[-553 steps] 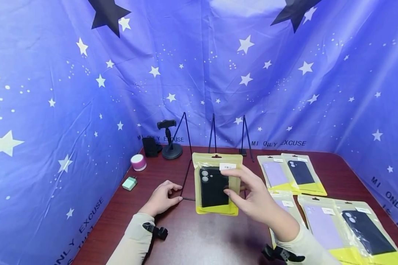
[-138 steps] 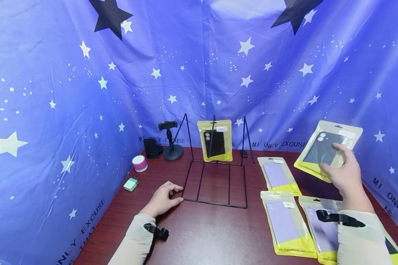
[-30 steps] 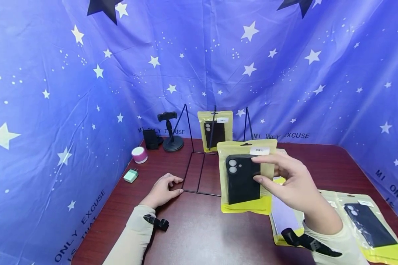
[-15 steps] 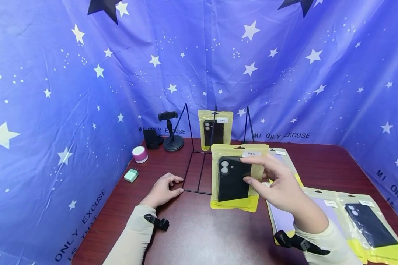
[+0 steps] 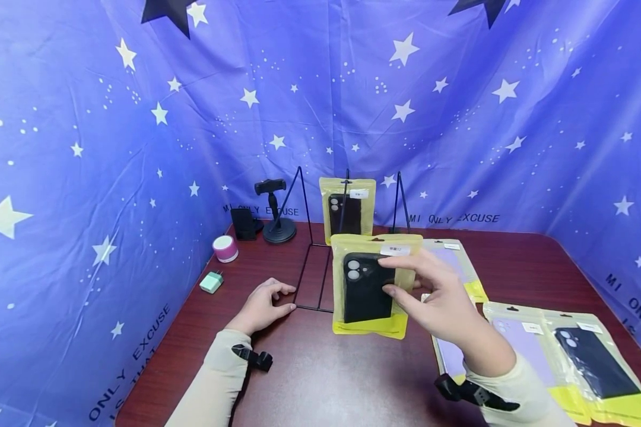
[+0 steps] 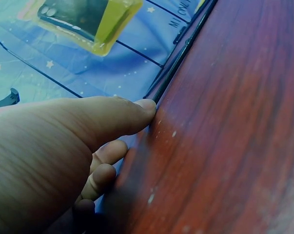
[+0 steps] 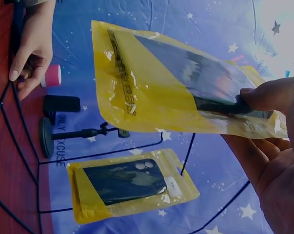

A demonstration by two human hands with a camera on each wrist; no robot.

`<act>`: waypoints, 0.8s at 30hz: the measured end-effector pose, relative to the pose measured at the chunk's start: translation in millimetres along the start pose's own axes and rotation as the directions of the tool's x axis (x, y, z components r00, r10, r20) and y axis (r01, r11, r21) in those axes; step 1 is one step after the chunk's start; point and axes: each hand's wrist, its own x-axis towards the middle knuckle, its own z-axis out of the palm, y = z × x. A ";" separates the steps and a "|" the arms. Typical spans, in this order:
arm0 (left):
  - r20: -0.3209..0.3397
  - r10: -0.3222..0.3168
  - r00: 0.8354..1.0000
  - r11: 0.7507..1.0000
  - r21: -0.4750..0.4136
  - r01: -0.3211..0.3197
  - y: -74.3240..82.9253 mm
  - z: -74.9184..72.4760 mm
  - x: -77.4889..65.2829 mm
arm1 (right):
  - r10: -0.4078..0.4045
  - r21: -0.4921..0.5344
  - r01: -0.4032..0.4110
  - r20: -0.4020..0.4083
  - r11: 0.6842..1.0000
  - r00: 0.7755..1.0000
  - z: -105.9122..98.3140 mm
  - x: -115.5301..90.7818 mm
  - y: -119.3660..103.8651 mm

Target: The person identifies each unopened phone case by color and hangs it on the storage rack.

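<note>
My right hand point(image 5: 438, 296) pinches a bagged black phone case point(image 5: 367, 290) between thumb and fingers and holds it upright above the table, in front of the black wire display rack point(image 5: 301, 273). Another bagged black phone case point(image 5: 347, 207) hangs from the rack's middle prong; the right wrist view shows both bags, the held one point(image 7: 156, 83) nearer and the hanging one point(image 7: 132, 183) behind. At the rack's front left corner, my left hand point(image 5: 259, 307) grips the wire with thumb and fingertips. In the left wrist view the thumb point(image 6: 137, 109) lies against the wire.
Bagged cases lie on the table point(image 5: 310, 373) at right: a purple one point(image 5: 451, 261) behind, another purple one point(image 5: 523, 350) and a black one point(image 5: 593, 362) in front. Left of the rack stand a phone holder point(image 5: 279, 228), a pink-white cylinder point(image 5: 225, 249) and a green charger plug point(image 5: 211, 283).
Since the earliest frame a bagged black case has been hung on the middle prong. My right hand picked up another from the right and carried it left; my left hand stays at the corner.
</note>
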 end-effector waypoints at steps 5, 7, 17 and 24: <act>0.002 -0.001 1.000 1.000 -0.003 0.001 -0.4 -0.3 0.0 | -0.039 -0.037 0.039 0.001 0.999 0.999 8.1 1.4 2.4; 0.003 0.002 1.000 1.000 -0.005 -0.002 -0.4 -0.3 0.3 | -0.035 -0.013 0.035 0.006 0.999 0.999 11.3 1.2 3.8; 0.000 0.018 1.000 1.000 0.003 -0.018 -1.2 -0.1 0.4 | 0.021 0.013 -0.021 0.033 1.000 0.999 24.9 -1.1 7.0; -0.002 0.023 1.000 1.000 0.005 -0.023 -7.3 2.5 0.6 | 0.029 0.005 -0.029 0.028 1.000 0.999 34.8 -1.2 14.9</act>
